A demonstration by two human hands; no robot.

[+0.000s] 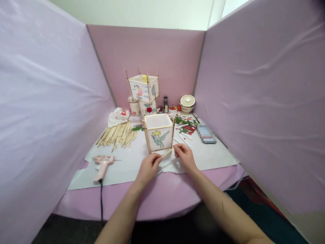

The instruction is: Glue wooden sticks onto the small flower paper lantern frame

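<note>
**Thin wooden stick [166, 154] spans our two hands before a flower-decorated lantern [159, 137]**

At the centre of the frame, just below the lantern's front panel, we hold the pale stick on a slant. Our left hand [149, 166] pinches its lower end between thumb and fingers; our right hand [184, 156] has its fingertips closed at the upper end, near the lantern's lower right corner. Whether the stick touches the frame of the lantern we cannot tell. The lantern stands upright and open-topped, showing a yellow flower with green leaves.

Left of centre, we see a loose pile of similar sticks [118, 135] beside a crumpled white bag [117, 117]. Nearer us, at lower left, a pink glue gun [103, 166] lies on the white sheet [127, 174], its dark cord [102, 203] hanging over the table edge.

Behind our lantern, at upper centre, rises a taller one [142, 90], with a moon on its upper tier and a red flower below. Right of centre lie white pens [184, 140], red-handled scissors [190, 129] and green leaves [183, 121]; farther right is a flat rectangular object [206, 134], pixelated. A lidded bowl [187, 102] sits behind them.
</note>
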